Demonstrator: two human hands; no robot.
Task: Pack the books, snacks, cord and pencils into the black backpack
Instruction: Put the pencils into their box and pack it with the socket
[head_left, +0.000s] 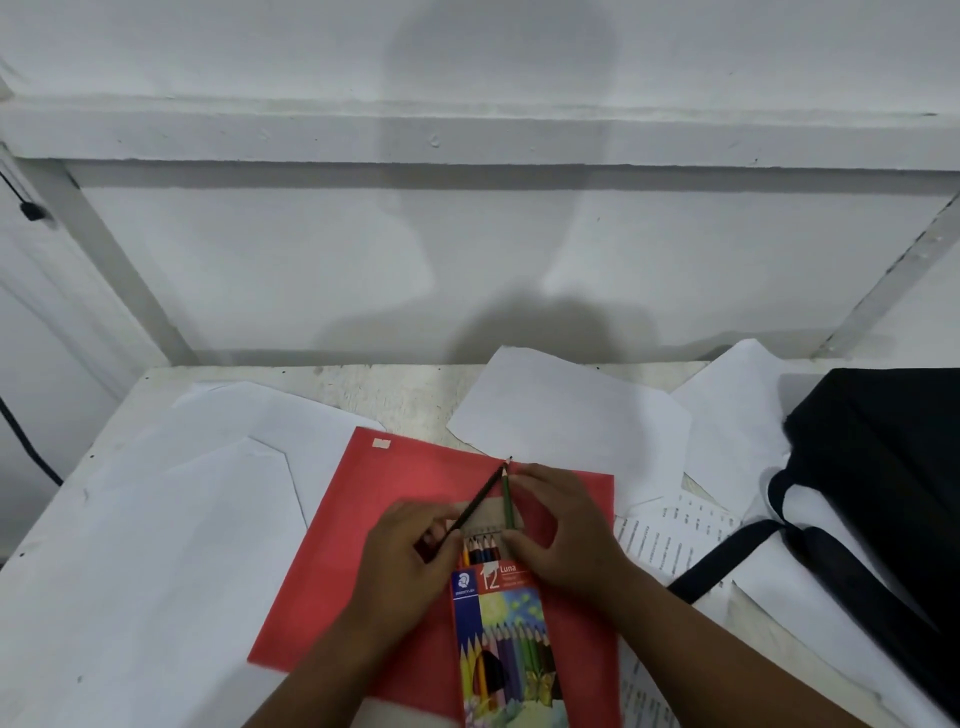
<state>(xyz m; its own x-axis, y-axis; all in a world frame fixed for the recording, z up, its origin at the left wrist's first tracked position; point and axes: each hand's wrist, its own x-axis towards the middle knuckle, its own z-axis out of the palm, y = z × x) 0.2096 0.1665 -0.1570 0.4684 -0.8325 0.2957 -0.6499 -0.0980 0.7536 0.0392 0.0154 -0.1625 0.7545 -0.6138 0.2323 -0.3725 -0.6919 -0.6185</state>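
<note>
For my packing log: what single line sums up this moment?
left hand: holds dark pencil | right hand: holds green pencil | pencil box: open, on red book | backpack: right

Both forearms reach forward, left hand (410, 551) and right hand (558, 535) close together, fingers curled and pinching

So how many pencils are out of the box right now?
2. A dark pencil is pinched in the left hand; a green pencil is held by the right hand. More sit inside the pencil box, partly hidden.
</note>
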